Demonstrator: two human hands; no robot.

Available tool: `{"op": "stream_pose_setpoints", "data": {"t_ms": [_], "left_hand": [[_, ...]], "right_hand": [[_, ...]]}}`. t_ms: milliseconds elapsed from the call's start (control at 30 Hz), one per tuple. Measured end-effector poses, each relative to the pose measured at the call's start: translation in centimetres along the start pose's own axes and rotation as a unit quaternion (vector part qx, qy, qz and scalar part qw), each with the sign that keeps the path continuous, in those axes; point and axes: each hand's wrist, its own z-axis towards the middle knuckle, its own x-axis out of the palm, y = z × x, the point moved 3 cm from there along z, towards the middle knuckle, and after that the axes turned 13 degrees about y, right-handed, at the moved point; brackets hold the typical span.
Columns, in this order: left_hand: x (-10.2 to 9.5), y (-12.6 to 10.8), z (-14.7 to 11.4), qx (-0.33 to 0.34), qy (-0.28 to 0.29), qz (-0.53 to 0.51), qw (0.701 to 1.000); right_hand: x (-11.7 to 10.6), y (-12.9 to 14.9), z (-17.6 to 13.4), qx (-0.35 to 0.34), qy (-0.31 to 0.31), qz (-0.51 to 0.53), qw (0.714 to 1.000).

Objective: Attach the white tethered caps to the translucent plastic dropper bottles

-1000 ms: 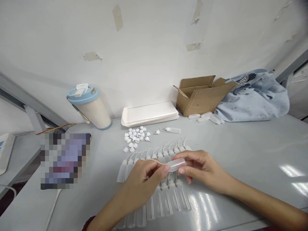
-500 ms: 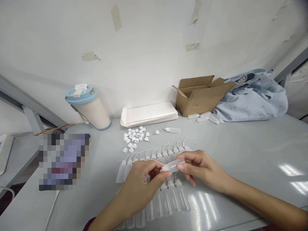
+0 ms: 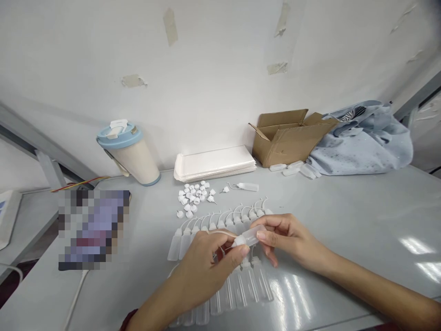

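My left hand point(image 3: 208, 262) pinches the cap point(image 3: 240, 240) while my right hand point(image 3: 291, 239) grips the bottle point(image 3: 254, 235); insufficient pinch could drop it onto the near bottle row point(image 3: 250, 286).

I face a white wall point(image 3: 220, 69), tape scraps point(image 3: 170, 26) at eleven and one, grey strut point(image 3: 17, 126) at nine, glare point(image 3: 292, 299) on the tabletop point(image 3: 344, 211) at five.

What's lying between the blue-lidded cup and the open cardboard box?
A flat white stack lies between the cup and the box, as the head view shows.
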Motion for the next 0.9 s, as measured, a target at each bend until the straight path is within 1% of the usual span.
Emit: {"op": "stream_pose_setpoints", "data": {"t_ms": [100, 167, 200, 267, 333, 367, 467, 533, 633, 700, 800, 900], "left_hand": [[0.1, -0.1, -0.1, 0.0, 0.024, -0.027, 0.999], [0.0, -0.1, -0.2, -0.002, 0.026, -0.058, 0.998], [0.0, -0.1, -0.1, -0.006, 0.027, -0.075, 0.997], [-0.1, -0.1, -0.1, -0.017, 0.026, -0.102, 0.994], [-0.2, -0.1, -0.1, -0.021, 0.024, -0.107, 0.994], [-0.2, -0.1, -0.1, -0.019, 0.024, -0.1, 0.994], [-0.2, -0.3, -0.2, -0.011, 0.032, -0.077, 0.996], [-0.2, -0.3, -0.3, -0.008, 0.035, -0.053, 0.998], [-0.2, -0.5, -0.4, -0.002, 0.023, 0.023, 0.999], [-0.1, -0.5, -0.5, 0.0, 0.015, 0.079, 0.997], [0.1, -0.4, -0.4, 0.01, 0.015, 0.134, 0.991], [0.3, -0.3, -0.5, 0.059, 0.005, 0.176, 0.983]], "right_hand": [[0.2, 0.5, -0.2, -0.03, -0.005, -0.04, 0.999], [0.3, 0.9, -0.4, -0.057, -0.023, -0.118, 0.991], [0.3, 1.0, -0.5, -0.076, -0.032, -0.175, 0.981], [0.5, 1.3, -0.8, -0.118, -0.04, -0.29, 0.949], [0.7, 1.4, -1.0, -0.146, -0.027, -0.361, 0.921], [0.8, 1.4, -1.0, -0.151, -0.018, -0.375, 0.914], [0.9, 1.3, -0.9, -0.137, -0.002, -0.373, 0.918], [0.9, 1.3, -0.8, -0.113, 0.0, -0.352, 0.929], [0.9, 1.3, -0.6, -0.079, 0.002, -0.311, 0.947], [0.8, 1.2, -0.5, -0.056, 0.004, -0.277, 0.959], [0.7, 0.8, -0.5, -0.007, 0.02, -0.206, 0.978], [0.6, 0.4, -0.4, 0.027, 0.037, -0.136, 0.99]]}}
